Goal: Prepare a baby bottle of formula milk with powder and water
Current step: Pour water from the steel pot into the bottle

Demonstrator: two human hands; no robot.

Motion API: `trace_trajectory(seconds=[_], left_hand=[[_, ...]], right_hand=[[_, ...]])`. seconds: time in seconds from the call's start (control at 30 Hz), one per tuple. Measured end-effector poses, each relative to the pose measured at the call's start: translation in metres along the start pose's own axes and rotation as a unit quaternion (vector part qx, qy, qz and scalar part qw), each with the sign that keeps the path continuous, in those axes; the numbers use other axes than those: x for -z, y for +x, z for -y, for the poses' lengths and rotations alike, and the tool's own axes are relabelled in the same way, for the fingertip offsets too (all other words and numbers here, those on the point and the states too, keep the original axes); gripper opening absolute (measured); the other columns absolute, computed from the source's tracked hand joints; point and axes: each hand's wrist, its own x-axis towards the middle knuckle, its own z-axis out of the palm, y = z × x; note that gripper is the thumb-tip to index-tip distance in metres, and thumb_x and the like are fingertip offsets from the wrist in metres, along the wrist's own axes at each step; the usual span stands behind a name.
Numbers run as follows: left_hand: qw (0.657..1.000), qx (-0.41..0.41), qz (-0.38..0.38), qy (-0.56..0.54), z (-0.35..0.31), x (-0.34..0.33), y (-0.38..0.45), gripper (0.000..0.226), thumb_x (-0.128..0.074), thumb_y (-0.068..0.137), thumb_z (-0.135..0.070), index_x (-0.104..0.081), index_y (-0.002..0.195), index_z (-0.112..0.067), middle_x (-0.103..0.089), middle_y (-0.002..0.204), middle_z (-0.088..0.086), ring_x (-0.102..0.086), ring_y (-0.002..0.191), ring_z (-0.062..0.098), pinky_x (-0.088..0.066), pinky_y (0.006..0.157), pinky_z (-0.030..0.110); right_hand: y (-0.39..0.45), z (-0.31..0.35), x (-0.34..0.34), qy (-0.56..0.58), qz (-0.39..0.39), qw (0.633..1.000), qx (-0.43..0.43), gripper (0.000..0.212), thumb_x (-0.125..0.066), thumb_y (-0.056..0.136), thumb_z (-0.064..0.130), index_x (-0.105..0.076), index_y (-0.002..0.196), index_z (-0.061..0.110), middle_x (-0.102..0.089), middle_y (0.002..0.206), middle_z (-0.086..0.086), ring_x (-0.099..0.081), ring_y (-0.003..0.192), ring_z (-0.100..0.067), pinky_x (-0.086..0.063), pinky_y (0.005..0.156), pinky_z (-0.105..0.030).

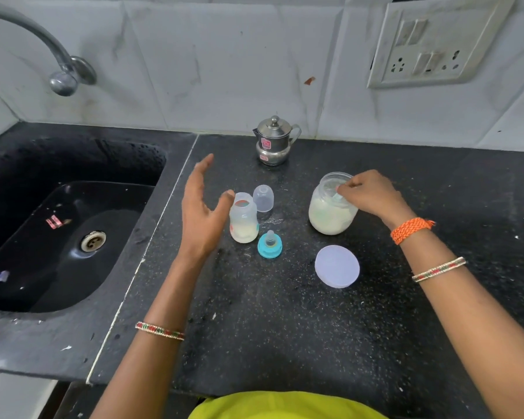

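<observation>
**Scoop in the powder jar, bottle standing open**

Black speckled countertop (285, 328) runs beside a dark sink (73, 237), with white wall tiles behind. Left hand (201, 216) hovers spread wide, palm turned inward, thumb just beside the rim of the open baby bottle (244, 219), which stands upright with pale powder or milk at its bottom. Right hand (372, 193) reaches into the mouth of the powder jar (330, 207), fingertips pinching a small pale blue scoop (339, 197). Near the bottle sit its clear cap (263, 198) behind and the blue teat ring (270, 244) in front. Jar lid (337, 266) lies flat nearby. A steel pot (274, 140) stands by the wall.
</observation>
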Motion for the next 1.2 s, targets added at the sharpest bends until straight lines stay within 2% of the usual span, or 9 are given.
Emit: trace_trajectory(seconds=[0.1, 0.33, 0.53, 0.63, 0.73, 0.87, 0.93, 1.0, 1.2], left_hand=[[0.999, -0.040, -0.010, -0.017, -0.023, -0.009, 0.013, 0.057, -0.053, 0.082, -0.014, -0.043, 0.137, -0.017, -0.047, 0.141, -0.008, -0.039, 0.132, 0.000, -0.030, 0.113, 0.030], [0.998, -0.034, 0.045, -0.003, -0.029, -0.033, 0.072, 0.048, -0.052, 0.081, -0.014, -0.050, 0.128, -0.021, -0.057, 0.128, -0.006, -0.049, 0.122, 0.003, -0.041, 0.106, 0.038], [0.989, 0.020, 0.133, 0.060, 0.004, -0.055, 0.140, 0.053, -0.053, 0.075, -0.020, -0.050, 0.128, -0.019, -0.056, 0.126, -0.005, -0.050, 0.120, 0.007, -0.043, 0.104, 0.044], [0.980, 0.045, 0.166, 0.096, 0.032, -0.062, 0.167, 0.054, -0.059, 0.081, -0.008, -0.045, 0.132, -0.014, -0.053, 0.134, 0.004, -0.047, 0.126, 0.014, -0.041, 0.106, 0.045], [0.971, 0.075, 0.188, 0.123, 0.054, -0.068, 0.181, 0.056, -0.060, 0.082, -0.003, -0.042, 0.135, -0.011, -0.051, 0.134, 0.007, -0.045, 0.127, 0.020, -0.038, 0.103, 0.033], [0.966, 0.108, 0.215, 0.098, 0.077, -0.076, 0.187, 0.059, -0.063, 0.083, -0.001, -0.039, 0.136, -0.011, -0.050, 0.135, 0.010, -0.049, 0.125, 0.025, -0.042, 0.102, 0.035], [0.966, 0.126, 0.219, 0.054, 0.081, -0.081, 0.186, 0.067, -0.069, 0.081, -0.004, -0.034, 0.139, -0.012, -0.050, 0.134, 0.011, -0.052, 0.122, 0.024, -0.044, 0.100, 0.035], [0.968, 0.142, 0.205, 0.009, 0.081, -0.084, 0.184, 0.077, -0.072, 0.080, -0.006, -0.028, 0.142, -0.016, -0.050, 0.131, 0.011, -0.054, 0.118, 0.022, -0.046, 0.098, 0.033], [0.969, 0.115, 0.209, -0.069, 0.043, -0.065, 0.169, 0.068, -0.063, 0.087, -0.008, -0.025, 0.142, -0.020, -0.059, 0.123, 0.002, -0.061, 0.108, 0.012, -0.051, 0.088, 0.027]], right_hand=[[-0.004, 0.004, 0.014, -0.022, -0.110, 0.992, 0.062, 0.021, -0.057, 0.088, 0.035, -0.071, 0.093, 0.021, -0.066, 0.109, 0.000, -0.051, 0.115, -0.028, -0.029, 0.101, -0.050], [0.025, 0.014, 0.037, 0.078, -0.217, 0.966, 0.113, 0.044, -0.059, 0.087, 0.032, -0.057, 0.056, 0.001, -0.060, 0.058, -0.009, -0.057, 0.065, -0.023, -0.043, 0.087, -0.042], [0.109, 0.038, 0.015, 0.130, -0.090, 0.975, 0.154, 0.012, -0.067, 0.082, 0.017, -0.066, 0.083, 0.005, -0.065, 0.084, -0.007, -0.059, 0.081, -0.016, -0.042, 0.075, -0.025], [0.153, 0.046, -0.013, 0.075, 0.044, 0.984, 0.158, 0.046, -0.069, 0.083, 0.021, -0.051, 0.124, 0.011, -0.055, 0.124, -0.009, -0.053, 0.112, -0.021, -0.041, 0.090, -0.027], [0.182, 0.050, -0.041, 0.068, 0.104, 0.978, 0.165, 0.065, -0.069, 0.085, 0.025, -0.036, 0.140, 0.013, -0.045, 0.141, -0.010, -0.044, 0.129, -0.024, -0.036, 0.105, -0.034], [0.209, 0.048, -0.058, 0.158, 0.104, 0.969, 0.156, 0.040, -0.075, 0.080, 0.021, -0.054, 0.110, 0.005, -0.061, 0.110, -0.014, -0.057, 0.103, -0.023, -0.044, 0.095, -0.036], [0.210, 0.047, -0.060, 0.253, 0.132, 0.948, 0.138, 0.023, -0.074, 0.079, 0.007, -0.052, 0.083, 0.004, -0.056, 0.092, -0.018, -0.058, 0.088, -0.021, -0.051, 0.086, -0.035], [0.206, 0.047, -0.060, 0.314, 0.147, 0.930, 0.122, 0.030, -0.070, 0.080, -0.003, -0.044, 0.068, 0.009, -0.053, 0.088, -0.019, -0.060, 0.086, -0.024, -0.058, 0.080, -0.039], [0.173, 0.049, -0.028, 0.333, 0.100, 0.928, 0.134, 0.031, -0.067, 0.081, -0.004, -0.045, 0.065, 0.011, -0.061, 0.075, -0.009, -0.069, 0.070, -0.013, -0.060, 0.069, -0.035]])
